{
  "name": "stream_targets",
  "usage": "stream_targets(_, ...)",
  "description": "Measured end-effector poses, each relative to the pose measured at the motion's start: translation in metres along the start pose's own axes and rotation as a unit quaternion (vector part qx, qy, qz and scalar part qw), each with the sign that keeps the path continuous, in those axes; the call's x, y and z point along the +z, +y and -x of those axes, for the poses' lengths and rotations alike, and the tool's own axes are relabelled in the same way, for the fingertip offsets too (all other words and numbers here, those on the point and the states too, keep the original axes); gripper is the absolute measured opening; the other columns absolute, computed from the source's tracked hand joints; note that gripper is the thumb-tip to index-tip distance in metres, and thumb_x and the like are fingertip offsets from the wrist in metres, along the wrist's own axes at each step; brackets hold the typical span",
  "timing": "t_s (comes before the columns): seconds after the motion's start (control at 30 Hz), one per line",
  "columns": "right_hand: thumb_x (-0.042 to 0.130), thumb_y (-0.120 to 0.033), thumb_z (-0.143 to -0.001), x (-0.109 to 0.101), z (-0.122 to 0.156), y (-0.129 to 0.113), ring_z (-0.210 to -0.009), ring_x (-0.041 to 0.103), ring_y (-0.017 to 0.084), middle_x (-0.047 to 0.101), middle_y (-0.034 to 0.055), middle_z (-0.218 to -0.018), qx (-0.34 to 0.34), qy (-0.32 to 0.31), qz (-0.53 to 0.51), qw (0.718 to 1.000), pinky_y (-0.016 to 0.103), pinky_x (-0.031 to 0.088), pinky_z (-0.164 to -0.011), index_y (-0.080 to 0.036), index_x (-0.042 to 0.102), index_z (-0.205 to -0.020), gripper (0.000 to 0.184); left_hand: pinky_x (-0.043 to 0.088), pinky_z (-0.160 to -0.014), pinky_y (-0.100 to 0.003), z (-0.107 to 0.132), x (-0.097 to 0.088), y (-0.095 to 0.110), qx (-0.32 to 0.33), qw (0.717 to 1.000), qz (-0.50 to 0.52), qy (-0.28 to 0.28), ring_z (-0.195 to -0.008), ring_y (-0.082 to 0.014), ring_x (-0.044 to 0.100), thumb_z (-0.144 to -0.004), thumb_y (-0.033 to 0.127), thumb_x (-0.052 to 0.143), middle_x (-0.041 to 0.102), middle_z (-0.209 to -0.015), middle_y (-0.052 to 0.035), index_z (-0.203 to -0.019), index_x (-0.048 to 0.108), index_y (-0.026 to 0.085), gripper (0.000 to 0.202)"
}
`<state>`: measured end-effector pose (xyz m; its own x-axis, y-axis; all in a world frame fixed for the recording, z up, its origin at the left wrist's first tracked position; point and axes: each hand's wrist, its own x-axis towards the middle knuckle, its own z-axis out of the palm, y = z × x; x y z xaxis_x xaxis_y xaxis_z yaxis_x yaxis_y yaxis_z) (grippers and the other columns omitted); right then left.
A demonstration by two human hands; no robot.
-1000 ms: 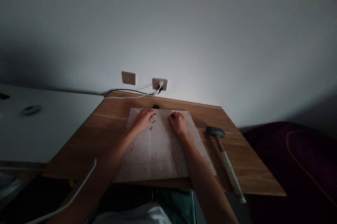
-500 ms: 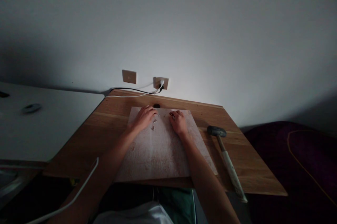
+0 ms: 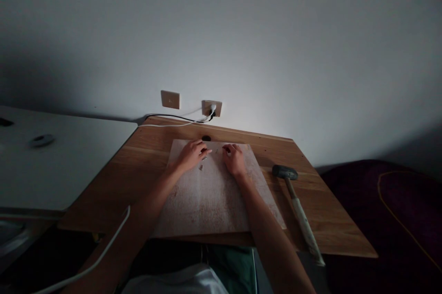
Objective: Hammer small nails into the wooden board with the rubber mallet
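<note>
A pale, mottled board (image 3: 207,202) lies on the wooden desk, under both hands. Over its far left part, my left hand (image 3: 191,155) has its thumb stretched out apart from the curled fingers. Beside that hand are small metallic-looking pieces: one (image 3: 204,158) just under the thumb, another (image 3: 201,168) slightly nearer to me. A third tiny upright piece (image 3: 217,151) sits between the hands. My right hand (image 3: 234,159) rests on the far right part of the board, fingers curled in against the thumb. Whatever it pinches is too small to make out.
On the desk (image 3: 331,220) to the right lies a mallet (image 3: 300,213) with a black head, its handle end past the front edge. Cables (image 3: 172,124) run to a wall socket (image 3: 212,108) behind. A white surface (image 3: 76,160) adjoins at left; a white cord (image 3: 103,252) crosses my left forearm.
My left hand has shifted slightly right and its thumb now sticks out toward the middle. A small piece near its fingertips no longer shows. The right hand stays almost still.
</note>
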<state>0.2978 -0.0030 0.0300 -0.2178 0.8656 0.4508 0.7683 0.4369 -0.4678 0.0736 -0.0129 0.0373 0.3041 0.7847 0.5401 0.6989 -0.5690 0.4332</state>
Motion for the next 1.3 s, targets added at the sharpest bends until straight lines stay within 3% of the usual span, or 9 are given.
stream_targets(0.13, 0.054, -0.020, -0.098, -0.002, 0.002, -0.009, -0.097, 0.069, 0.021, 0.074, 0.0081, -0.101, -0.040, -0.025, -0.024, 0.999, 0.031, 0.053, -0.091, -0.021, 0.076, -0.101, 0.022, 0.049, -0.083, -0.034, 0.001, 0.000, 0.006, 0.036, 0.998, 0.020, -0.046, -0.085, -0.0223, 0.063, -0.100, 0.036, 0.064, 0.062, -0.080, -0.0041, -0.074, 0.066, 0.021, 0.030)
stream_targets(0.27, 0.056, -0.022, -0.100, 0.001, 0.003, -0.012, -0.097, 0.068, 0.022, 0.074, 0.0078, -0.098, -0.052, -0.038, -0.022, 0.998, 0.032, 0.053, -0.091, -0.022, 0.076, -0.099, 0.020, 0.051, -0.091, -0.037, 0.002, 0.002, 0.007, 0.023, 0.999, 0.042, -0.023, -0.098, -0.0250, 0.065, -0.098, 0.031, 0.064, 0.068, -0.097, -0.0071, -0.095, 0.073, 0.022, 0.013)
stream_targets(0.4, 0.055, -0.023, -0.101, 0.006, 0.001, -0.010, -0.098, 0.067, 0.023, 0.073, 0.0102, -0.105, -0.031, -0.022, 0.000, 0.999, 0.034, 0.053, -0.091, -0.020, 0.074, -0.108, 0.021, 0.052, -0.099, -0.040, 0.001, 0.007, 0.002, 0.009, 0.999, 0.031, -0.020, -0.106, -0.0257, 0.066, -0.097, 0.022, 0.063, 0.071, -0.106, -0.0080, -0.107, 0.075, 0.023, 0.016)
stream_targets(0.87, 0.061, -0.026, -0.103, 0.010, -0.002, -0.025, -0.103, 0.059, 0.030, 0.072, 0.0119, -0.106, 0.020, -0.033, 0.110, 0.993, 0.039, 0.046, -0.091, -0.023, 0.073, -0.098, 0.013, 0.048, -0.090, -0.040, -0.013, 0.015, 0.001, 0.034, 0.996, -0.053, -0.056, -0.096, -0.0266, 0.061, -0.097, 0.013, 0.060, 0.071, -0.092, -0.0079, -0.088, 0.077, 0.022, 0.022)
stream_targets(1.3, 0.049, -0.015, -0.106, 0.011, -0.002, -0.024, -0.110, 0.057, 0.029, 0.073, 0.0110, -0.117, -0.004, -0.067, 0.107, 0.992, 0.039, 0.045, -0.096, -0.022, 0.074, -0.119, 0.029, 0.046, -0.091, -0.040, -0.013, 0.011, 0.004, 0.058, 0.983, -0.159, -0.071, -0.103, -0.0276, 0.062, -0.101, 0.016, 0.057, 0.071, -0.098, -0.0079, -0.094, 0.073, 0.021, 0.017)
